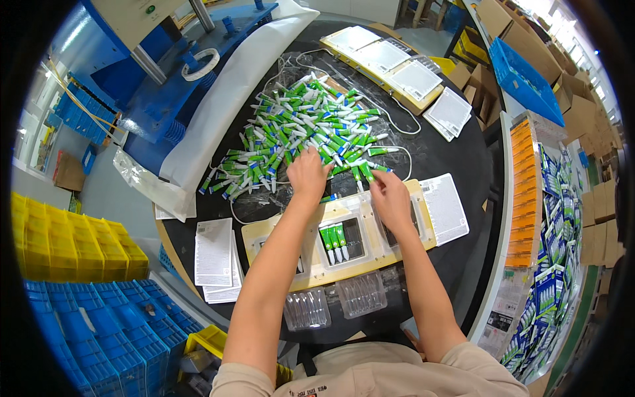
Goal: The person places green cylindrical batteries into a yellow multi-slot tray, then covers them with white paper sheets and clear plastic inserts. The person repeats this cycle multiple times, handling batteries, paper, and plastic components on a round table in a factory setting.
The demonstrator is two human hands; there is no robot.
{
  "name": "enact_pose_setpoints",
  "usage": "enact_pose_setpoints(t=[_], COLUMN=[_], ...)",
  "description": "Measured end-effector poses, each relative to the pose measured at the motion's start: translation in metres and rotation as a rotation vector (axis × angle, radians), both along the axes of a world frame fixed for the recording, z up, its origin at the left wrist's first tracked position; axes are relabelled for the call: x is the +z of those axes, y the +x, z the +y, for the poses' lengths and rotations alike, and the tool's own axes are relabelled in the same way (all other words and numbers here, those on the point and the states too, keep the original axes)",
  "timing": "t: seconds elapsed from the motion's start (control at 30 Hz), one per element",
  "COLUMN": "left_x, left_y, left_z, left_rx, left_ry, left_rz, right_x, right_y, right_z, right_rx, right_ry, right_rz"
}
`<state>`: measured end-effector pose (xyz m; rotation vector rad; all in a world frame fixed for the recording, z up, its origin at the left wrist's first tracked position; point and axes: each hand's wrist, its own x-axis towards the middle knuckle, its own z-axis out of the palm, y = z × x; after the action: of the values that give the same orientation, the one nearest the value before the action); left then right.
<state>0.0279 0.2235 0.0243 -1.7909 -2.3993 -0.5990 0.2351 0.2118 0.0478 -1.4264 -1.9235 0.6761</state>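
Three green tubes point(334, 239) lay in the yellow frame's point(360, 268) middle compartment; its filling seemed in hand. The right hand's point(391, 198) fingers appeared to pinch another tube point(368, 171), probably needing placement beside these; farther, the left hand point(307, 175) touched the tube pile point(311, 119), its grasp I could not tell.

Yellow bins point(74, 239) beside blue crates point(109, 331)

Tubes point(311, 122): smooth plastic, semi-gloss. 2 blister trays point(362, 294) at near edge of desk point(460, 159): clear glossy plastic. Cards point(213, 255) near desk's left edge: smooth printed paper. Desk top mostly matt; crinkled shiny film point(395, 161) beside tubes. Sleeves point(243, 379): matt cloth. Crates point(116, 331) past left edge: hard plastic.
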Motion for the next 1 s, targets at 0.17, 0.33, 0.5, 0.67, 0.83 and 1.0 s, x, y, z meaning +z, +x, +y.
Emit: enact_pose_setpoints(t=[0.17,0.33,0.5,0.67,0.83,1.0], left_x=[0.002,0.012,0.032,0.027,0.012,0.011], left_y=[-0.003,-0.015,0.0,0.033,0.046,0.045], left_z=[0.011,0.005,-0.055,-0.146,-0.162,-0.167], left_rx=[-0.01,0.015,-0.322,-0.815,-0.81,-0.854], left_ry=[-0.14,-0.272,0.016,0.188,0.148,0.163], left_rz=[0.05,0.08,-0.256,-0.093,-0.095,-0.161], right_x=[0.018,0.005,-0.009,-0.012,-0.013,-0.014], right_y=[0.035,0.029,0.018,0.018,0.017,0.019], right_z=[-0.087,-0.127,-0.126,-0.123,-0.125,-0.128], right_rx=[0.165,0.19,0.12,0.127,0.102,0.084], right_ry=[0.17,0.295,0.389,0.383,0.365,0.32], right_rz=[-0.07,-0.119,-0.1,-0.096,-0.109,-0.096])
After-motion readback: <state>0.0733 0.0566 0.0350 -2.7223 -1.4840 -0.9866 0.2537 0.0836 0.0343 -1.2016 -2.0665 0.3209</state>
